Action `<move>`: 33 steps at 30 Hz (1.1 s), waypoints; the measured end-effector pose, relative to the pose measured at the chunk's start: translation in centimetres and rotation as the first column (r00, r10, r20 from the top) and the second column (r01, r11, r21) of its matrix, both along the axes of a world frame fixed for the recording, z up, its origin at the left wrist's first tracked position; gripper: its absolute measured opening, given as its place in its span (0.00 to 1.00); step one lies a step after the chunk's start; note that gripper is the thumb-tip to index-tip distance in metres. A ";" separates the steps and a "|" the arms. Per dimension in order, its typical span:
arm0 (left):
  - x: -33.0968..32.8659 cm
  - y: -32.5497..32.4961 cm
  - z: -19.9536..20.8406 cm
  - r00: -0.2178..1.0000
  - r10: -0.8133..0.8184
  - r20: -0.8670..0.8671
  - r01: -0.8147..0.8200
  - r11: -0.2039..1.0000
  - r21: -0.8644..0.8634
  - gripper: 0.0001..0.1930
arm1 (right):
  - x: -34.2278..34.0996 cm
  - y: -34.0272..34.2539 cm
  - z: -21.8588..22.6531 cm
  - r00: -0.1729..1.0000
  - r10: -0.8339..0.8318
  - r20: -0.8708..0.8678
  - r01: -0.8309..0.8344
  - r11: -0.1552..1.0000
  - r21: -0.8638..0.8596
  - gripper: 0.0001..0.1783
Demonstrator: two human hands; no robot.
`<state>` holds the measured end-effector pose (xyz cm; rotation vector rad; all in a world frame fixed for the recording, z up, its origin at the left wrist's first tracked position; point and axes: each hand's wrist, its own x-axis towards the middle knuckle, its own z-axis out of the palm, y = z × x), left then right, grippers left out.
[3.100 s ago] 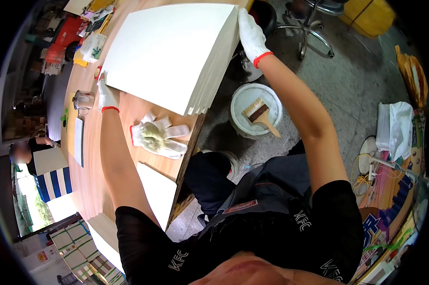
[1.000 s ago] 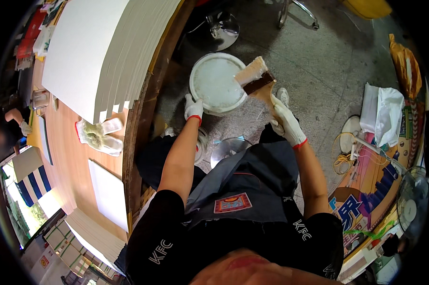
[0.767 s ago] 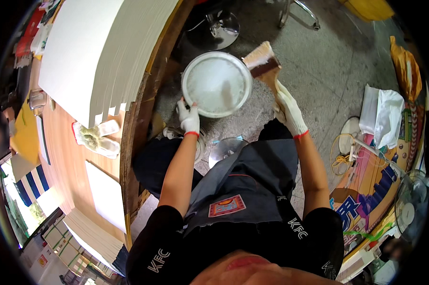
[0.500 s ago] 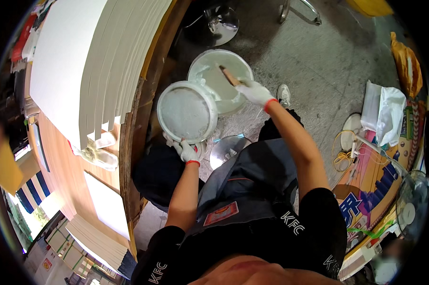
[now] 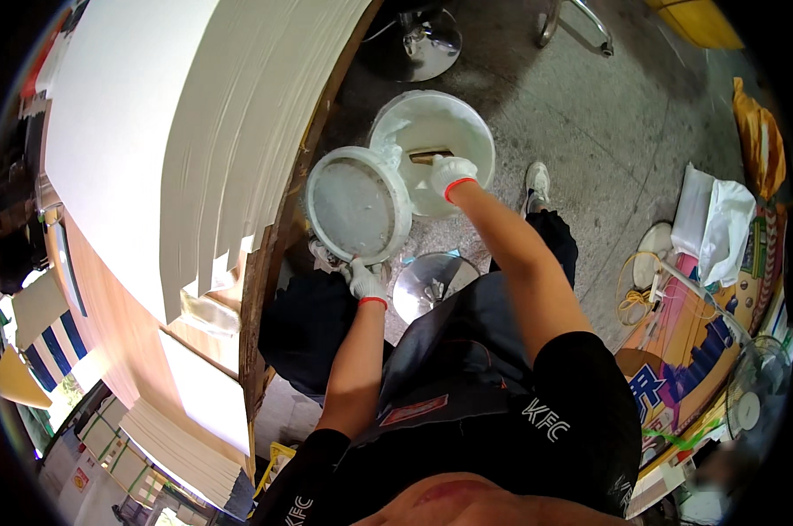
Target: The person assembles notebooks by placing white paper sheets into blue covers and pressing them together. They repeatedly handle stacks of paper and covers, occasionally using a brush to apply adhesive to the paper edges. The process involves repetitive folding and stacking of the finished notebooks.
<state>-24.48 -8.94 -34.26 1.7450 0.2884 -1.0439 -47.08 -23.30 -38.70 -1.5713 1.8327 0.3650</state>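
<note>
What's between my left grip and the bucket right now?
The lid, in the head view: your left grip holds its near rim, and its far side overlaps the bucket in the picture.

We see only a sliver of the paintbrush (image 5: 428, 156): the right hand (image 5: 454, 171) covers part of its handle, and we cannot make out its bristles inside the white bucket (image 5: 479, 131). The round lid (image 5: 355, 204) hides part of that bucket's rim and most fingers of the left hand (image 5: 367, 279). The top edge crops the board stack (image 5: 239, 131), which hides part of a spare glove (image 5: 210, 314).
</note>
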 end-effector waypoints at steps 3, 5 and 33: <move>2.2 1.6 -3.9 0.998 -0.034 -0.057 0.031 0.998 -0.050 0.15 | -2.2 0.2 5.4 0.988 0.014 0.153 -0.009 0.999 -0.030 0.21; 2.6 2.1 -5.9 0.994 -0.069 -0.082 0.060 0.993 -0.102 0.17 | -5.2 1.9 6.9 0.891 -0.156 0.427 0.156 0.987 0.035 0.22; 0.8 1.3 -4.0 0.977 -0.027 -0.211 0.039 0.998 0.051 0.14 | -11.9 13.0 10.9 -0.570 -0.631 0.526 0.108 0.577 0.809 0.34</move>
